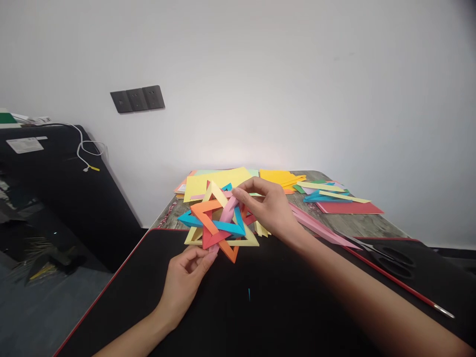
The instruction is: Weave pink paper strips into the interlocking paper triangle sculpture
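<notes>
A model of interlocked folded paper triangles [218, 224], in orange, blue, red, pink and pale yellow, is held up above the black mat. At its bottom, my left hand [186, 277] pinches a pink paper piece between thumb and fingers. My right hand [268, 206] grips a pink strip [229, 209] at the model's upper right, fingertips closed on it. The hidden joints behind the front strips cannot be made out.
Scissors [386, 258], long pink strips [322, 227] and a red rod with a metal tip [401, 285] lie on the right. Coloured sheets [219, 181] and a red pad [349, 207] are at the back. A blue scrap [249, 294] is on the mat [282, 317].
</notes>
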A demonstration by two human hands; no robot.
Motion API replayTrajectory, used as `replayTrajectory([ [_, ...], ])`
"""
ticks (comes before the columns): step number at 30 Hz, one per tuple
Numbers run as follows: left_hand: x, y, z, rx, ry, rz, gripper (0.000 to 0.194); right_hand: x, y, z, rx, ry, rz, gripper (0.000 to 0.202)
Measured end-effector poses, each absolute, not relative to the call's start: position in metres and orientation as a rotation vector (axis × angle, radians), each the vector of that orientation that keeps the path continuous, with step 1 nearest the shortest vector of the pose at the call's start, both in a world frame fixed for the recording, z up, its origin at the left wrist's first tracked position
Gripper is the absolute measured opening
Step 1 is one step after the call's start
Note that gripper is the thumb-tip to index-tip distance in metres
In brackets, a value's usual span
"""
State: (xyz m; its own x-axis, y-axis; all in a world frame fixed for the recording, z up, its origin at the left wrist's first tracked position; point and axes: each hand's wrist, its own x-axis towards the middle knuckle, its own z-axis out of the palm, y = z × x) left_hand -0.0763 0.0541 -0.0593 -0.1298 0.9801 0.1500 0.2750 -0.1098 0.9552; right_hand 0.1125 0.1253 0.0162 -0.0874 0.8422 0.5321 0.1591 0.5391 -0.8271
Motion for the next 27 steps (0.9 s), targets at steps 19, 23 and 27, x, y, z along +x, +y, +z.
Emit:
replayTrajectory([
  [19, -0.077, 0.053, -0.058, 1.351, 1.332, 1.279, 0.024, 0.114, 0.125, 0.013, -0.872, -1.591, 0.706, 0.026],
  [23, -0.076, 0.053, -0.055, 1.286, 1.385, 1.38, 0.028, 0.111, 0.122, 0.013, -0.899, -1.599, 0.624, 0.024],
  [27, -0.077, 0.058, -0.05, 1.327, 1.407, 1.534, 0.027, 0.104, 0.124, 0.015, -0.905, -1.625, 0.539, 0.022],
])
